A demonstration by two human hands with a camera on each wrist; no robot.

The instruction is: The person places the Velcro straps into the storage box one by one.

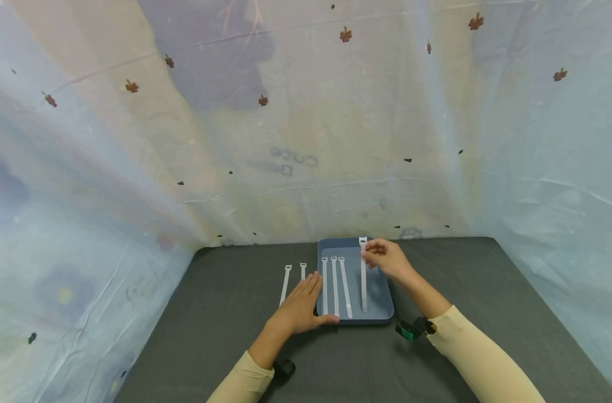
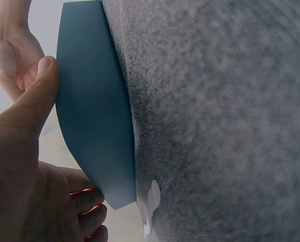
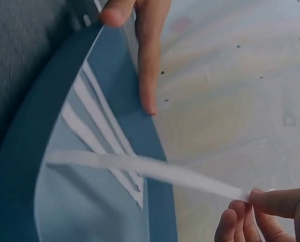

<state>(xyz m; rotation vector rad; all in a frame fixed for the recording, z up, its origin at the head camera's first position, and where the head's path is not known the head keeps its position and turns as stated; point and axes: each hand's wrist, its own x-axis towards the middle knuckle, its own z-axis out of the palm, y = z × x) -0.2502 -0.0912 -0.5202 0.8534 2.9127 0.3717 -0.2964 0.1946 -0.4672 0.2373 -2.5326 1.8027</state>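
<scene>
A blue-grey tray (image 1: pixel 379 302) lies on the dark cloth. Between thumb and fingertips, my right hand (image 1: pixel 386 258) pinches a white slotted cable strap (image 1: pixel 363 288) near its slotted head. In the right wrist view this strap (image 3: pixel 155 169) slants up from the tray to the fingertips, its far end at the tray's near side. Three similar straps (image 1: pixel 334 285) lie side by side in the tray's left half. My left hand (image 1: pixel 297 309) rests against the tray's left near corner, fingers straight along the left side and thumb at the front rim.
Two more white straps (image 1: pixel 286 284) lie on the cloth left of the tray, partly hidden by my left hand. A dark grey cloth (image 1: pixel 225 313) covers the table. Behind it hangs a patterned sheet (image 1: pixel 326 140), close to the tray's far edge.
</scene>
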